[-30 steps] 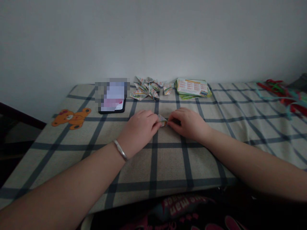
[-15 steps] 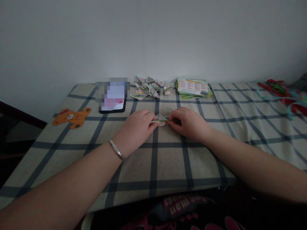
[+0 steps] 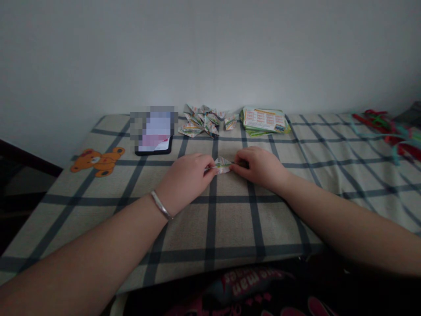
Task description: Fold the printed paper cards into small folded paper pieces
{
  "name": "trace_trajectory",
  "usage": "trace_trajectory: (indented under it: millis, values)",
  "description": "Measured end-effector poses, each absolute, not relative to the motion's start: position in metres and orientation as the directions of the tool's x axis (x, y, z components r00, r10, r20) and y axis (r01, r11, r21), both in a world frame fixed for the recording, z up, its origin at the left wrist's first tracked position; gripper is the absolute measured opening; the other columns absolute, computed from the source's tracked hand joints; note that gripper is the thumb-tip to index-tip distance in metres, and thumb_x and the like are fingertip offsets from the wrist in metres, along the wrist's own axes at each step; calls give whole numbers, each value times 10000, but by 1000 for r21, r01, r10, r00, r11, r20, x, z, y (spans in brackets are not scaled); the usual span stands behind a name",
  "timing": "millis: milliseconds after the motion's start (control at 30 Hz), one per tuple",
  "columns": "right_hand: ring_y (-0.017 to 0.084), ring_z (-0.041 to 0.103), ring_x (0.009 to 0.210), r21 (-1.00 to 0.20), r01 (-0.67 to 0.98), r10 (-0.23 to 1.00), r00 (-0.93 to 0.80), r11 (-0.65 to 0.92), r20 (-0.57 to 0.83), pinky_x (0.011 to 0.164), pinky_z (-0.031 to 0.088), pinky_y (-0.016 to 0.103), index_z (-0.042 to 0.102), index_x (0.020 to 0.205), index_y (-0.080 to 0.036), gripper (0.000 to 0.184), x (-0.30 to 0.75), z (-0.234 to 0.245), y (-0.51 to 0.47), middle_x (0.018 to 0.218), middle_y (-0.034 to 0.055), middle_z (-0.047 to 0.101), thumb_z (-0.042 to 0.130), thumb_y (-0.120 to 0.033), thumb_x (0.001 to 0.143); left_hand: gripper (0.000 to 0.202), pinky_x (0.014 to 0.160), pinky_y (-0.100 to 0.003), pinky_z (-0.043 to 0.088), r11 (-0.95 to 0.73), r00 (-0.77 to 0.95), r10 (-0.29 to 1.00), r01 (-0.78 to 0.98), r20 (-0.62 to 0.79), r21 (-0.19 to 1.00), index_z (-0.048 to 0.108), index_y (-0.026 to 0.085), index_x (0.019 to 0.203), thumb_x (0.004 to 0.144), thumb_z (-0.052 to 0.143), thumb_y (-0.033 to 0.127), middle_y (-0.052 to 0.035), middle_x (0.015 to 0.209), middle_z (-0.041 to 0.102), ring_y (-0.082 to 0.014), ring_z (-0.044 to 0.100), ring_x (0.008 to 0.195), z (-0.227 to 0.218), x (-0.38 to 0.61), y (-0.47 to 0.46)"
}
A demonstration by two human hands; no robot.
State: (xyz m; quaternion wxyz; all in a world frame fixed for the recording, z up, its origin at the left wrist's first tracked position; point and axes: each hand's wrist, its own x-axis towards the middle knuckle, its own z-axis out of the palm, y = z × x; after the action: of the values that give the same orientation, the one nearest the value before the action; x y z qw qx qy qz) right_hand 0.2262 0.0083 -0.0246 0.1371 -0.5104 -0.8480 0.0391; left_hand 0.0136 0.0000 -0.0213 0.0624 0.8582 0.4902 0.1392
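A small piece of folded printed paper is pinched between my two hands, just above or on the checked tablecloth. My left hand, with a silver bangle at the wrist, is closed on its left end. On its right end my right hand is closed, thumb toward me and fingers curled behind. Only the paper's pointed middle shows; both ends are hidden by fingers. Behind the hands lies a pile of folded paper pieces in similar print. One more folded piece sits at the pile's right side.
A stack of printed paper sheets lies at the back, near the wall. Left of the pile is a phone, partly blurred out. A bear-shaped cutout lies at the left; red and green ribbons at the far right.
The gap in the folded paper has narrowed, and its front part now looks pressed flatter. Both hands keep nearly the same place and grip.
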Motion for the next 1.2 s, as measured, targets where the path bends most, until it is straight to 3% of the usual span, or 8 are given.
trace_trajectory:
  millis: [233,367,500,700,933,1033,1200]
  values:
    - [153,461,678,-186,861,877,-439,472,195,587,264,278,545,724,-195,216,225,-24,7,719,19,583,572,-359,863,145,667,-304,421,-496,458,867,828,195,261,629,174,818,894,556,272,-32,815,664,-186,600,756,-21,17,0]
    - [154,469,678,-191,855,871,-445,482,207,585,265,277,550,727,-192,212,225,-25,8,723,24,588,574,-352,864,93,752,-331,473,-554,503,829,795,243,246,621,155,907,893,557,220,-51,896,642,-200,602,833,-23,16,0]
    - [152,463,668,-195,854,872,-445,482,204,583,263,274,551,725,-192,217,225,-25,8,713,23,586,575,-356,864,131,890,-384,480,-681,615,713,721,337,126,656,159,982,893,561,170,-75,1022,620,-229,563,986,-24,13,2]
    - [147,443,655,-207,851,872,-446,483,201,575,255,270,532,703,-193,221,226,-25,9,698,20,568,570,-347,858,235,948,-399,471,-836,793,502,547,346,-41,671,170,1092,934,499,147,-71,1115,658,-235,551,1072,-25,6,4]
    - [131,419,616,-211,857,878,-434,471,200,554,245,267,532,691,-192,236,228,-25,8,669,7,555,569,-356,857,285,899,-413,498,-834,836,488,532,250,-150,645,134,1146,927,462,141,-99,1123,669,-254,586,1043,-22,8,-10]
    - [128,415,612,-208,858,879,-432,469,202,550,240,266,531,692,-192,232,228,-25,8,668,7,552,571,-353,855,285,908,-418,495,-814,807,535,571,250,-102,649,154,1146,919,476,161,-93,1134,676,-247,597,1030,-19,7,-12]
    - [132,424,632,-206,840,861,-465,502,204,565,255,264,522,708,-192,192,233,-25,8,686,6,544,565,-319,844,221,947,-371,473,-766,708,640,621,300,169,680,174,1054,926,501,189,-53,1073,696,-204,604,1022,-23,0,3]
